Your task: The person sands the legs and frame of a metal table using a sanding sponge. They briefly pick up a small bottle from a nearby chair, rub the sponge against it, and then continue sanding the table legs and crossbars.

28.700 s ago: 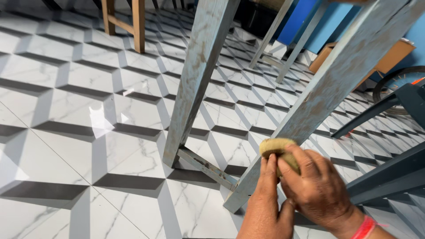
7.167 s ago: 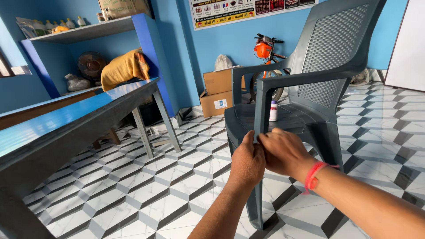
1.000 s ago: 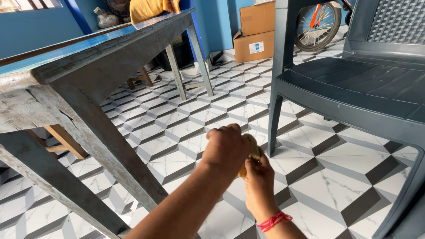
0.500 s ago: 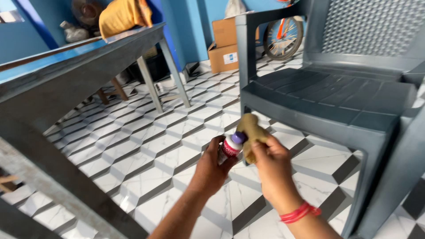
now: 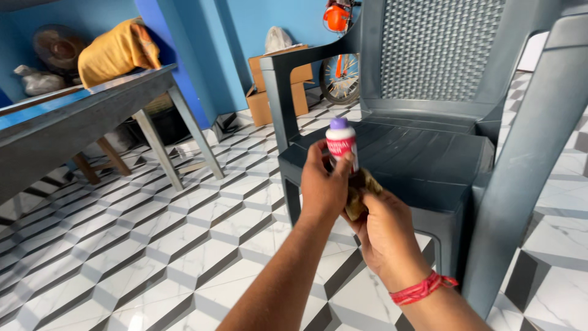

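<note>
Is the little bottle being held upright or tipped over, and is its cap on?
Upright and capped: the small white bottle stands vertical in the left hand, purple cap on top. The right hand holds a tan cloth.

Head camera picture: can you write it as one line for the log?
left hand: holds small white bottle, purple cap, upright | right hand: holds tan cloth | behind: grey plastic chair

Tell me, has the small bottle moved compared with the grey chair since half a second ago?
Yes. The small bottle in the left hand has risen: it was below the grey chair's seat edge, and now it is in front of the seat.
</note>
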